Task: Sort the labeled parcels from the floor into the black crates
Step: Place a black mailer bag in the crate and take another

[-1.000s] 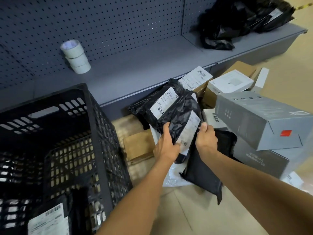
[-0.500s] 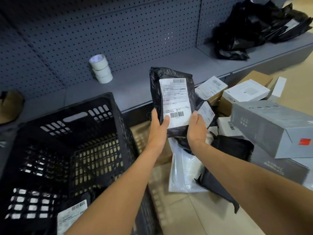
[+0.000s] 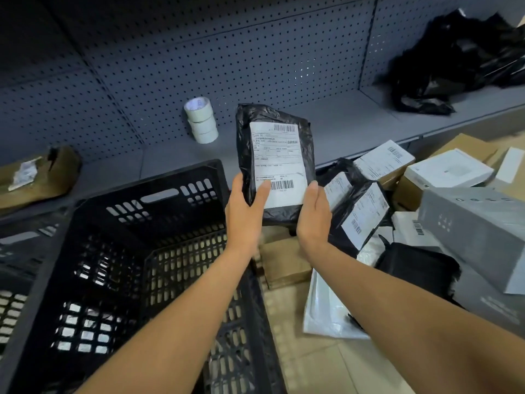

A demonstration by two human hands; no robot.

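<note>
Head view. The parcel [image 3: 277, 163], a second ago low among the pile [image 3: 397, 200] on the floor with both hands on it, is now lifted clear and stood upright, label [image 3: 279, 163] facing the camera. It has also drifted left, toward the crate [image 3: 159, 194]. My read: pick done, label being checked; the drop into a crate comes next.

Grip: left hand [image 3: 245, 211] wraps the parcel's lower left edge, thumb on the label beside the bottom barcode. Right hand [image 3: 314, 214] takes the lower right edge, thumb up along the side, fingers behind and unseen. Both hold it firmly from below; the parcel rises above the hands, and the bottom edge sits between the wrists.

Places from the grip: crate just left and below, its near rim almost under the left wrist. Pile right of the right hand, close. Tape rolls [image 3: 201, 120] on the shelf [image 3: 341, 123], up-left of the parcel.

Materials: parcel is a black poly bag, crinkled, glossy, soft, roughly rectangular with rounded corners; flat white paper label. Crate is hard black plastic, slotted lattice walls. Pile mixes black bags, white and grey cartons, and brown cardboard. Shelf is matte grey metal with a pegboard back.
</note>
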